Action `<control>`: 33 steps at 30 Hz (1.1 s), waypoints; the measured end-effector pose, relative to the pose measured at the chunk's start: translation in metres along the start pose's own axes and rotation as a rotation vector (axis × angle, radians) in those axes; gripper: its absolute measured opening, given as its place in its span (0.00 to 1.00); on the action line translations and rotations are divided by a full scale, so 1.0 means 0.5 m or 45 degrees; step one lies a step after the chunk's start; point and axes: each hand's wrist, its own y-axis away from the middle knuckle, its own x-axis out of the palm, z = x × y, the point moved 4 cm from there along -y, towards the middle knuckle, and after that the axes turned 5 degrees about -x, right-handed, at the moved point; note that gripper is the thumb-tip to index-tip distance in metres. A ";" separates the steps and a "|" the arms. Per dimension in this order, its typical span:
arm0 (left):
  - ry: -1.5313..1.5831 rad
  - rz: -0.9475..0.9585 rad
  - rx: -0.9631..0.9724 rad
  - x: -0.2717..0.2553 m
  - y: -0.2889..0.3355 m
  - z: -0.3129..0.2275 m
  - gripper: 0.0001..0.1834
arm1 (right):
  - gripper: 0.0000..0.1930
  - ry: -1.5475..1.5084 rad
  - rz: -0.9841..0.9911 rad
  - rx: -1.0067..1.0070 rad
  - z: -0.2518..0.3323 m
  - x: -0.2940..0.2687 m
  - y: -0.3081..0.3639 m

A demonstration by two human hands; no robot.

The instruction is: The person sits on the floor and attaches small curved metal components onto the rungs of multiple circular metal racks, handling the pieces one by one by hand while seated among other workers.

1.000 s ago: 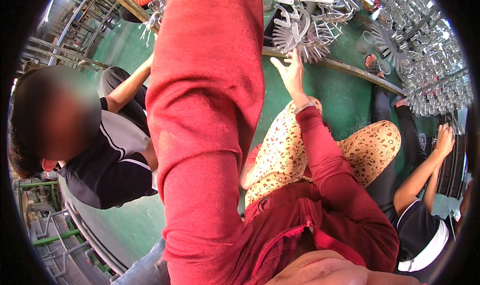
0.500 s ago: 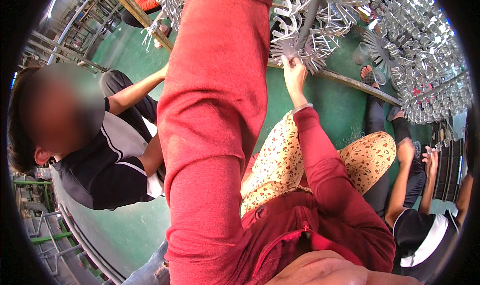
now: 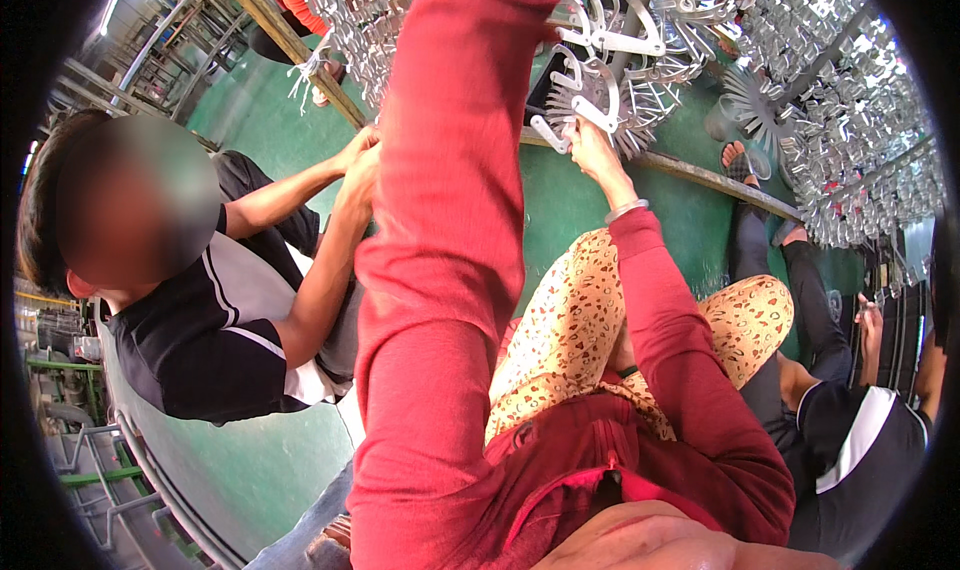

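Note:
My left arm (image 3: 440,220), in a red sleeve, stretches up past the top edge, so its hand is out of sight. Below the hanging silvery hooks (image 3: 598,112), my right hand (image 3: 595,153) is closed, fingers pinched at the lower rim of a slotted metal disc (image 3: 628,120). White hook-shaped pieces hang in front of the fingertips and partly cover them. The disc sits at the bottom of a grey upright rod, with many curved metal pieces around it.
A wooden beam (image 3: 690,176) crosses beneath the racks. On the left a person (image 3: 220,320) sits close, both hands near my sleeve. Another person (image 3: 850,440) sits at the right. More racks (image 3: 850,120) loaded with metal pieces hang at the right. The floor (image 3: 270,120) is green.
My left arm has shifted right. My right hand has moved slightly right and down, and white hooks now hang before its fingers. The left-hand person's hands have come together near my sleeve.

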 end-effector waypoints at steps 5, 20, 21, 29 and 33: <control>0.321 -0.083 -0.257 0.085 0.208 0.228 0.19 | 0.11 -0.086 0.628 0.361 0.041 -0.061 -0.006; 1.932 0.291 -1.992 0.397 0.725 0.394 0.29 | 0.08 -0.648 1.075 0.259 0.060 0.005 -0.029; 2.074 0.155 -1.999 0.398 0.735 0.397 0.27 | 0.08 -0.695 1.079 0.243 0.077 0.006 -0.033; 3.004 0.124 -1.376 0.442 0.759 0.386 0.10 | 0.11 -0.523 0.824 -0.263 0.129 -0.005 -0.060; 2.748 0.034 -1.449 0.459 0.745 0.391 0.11 | 0.12 -0.562 0.708 0.100 0.102 -0.035 -0.019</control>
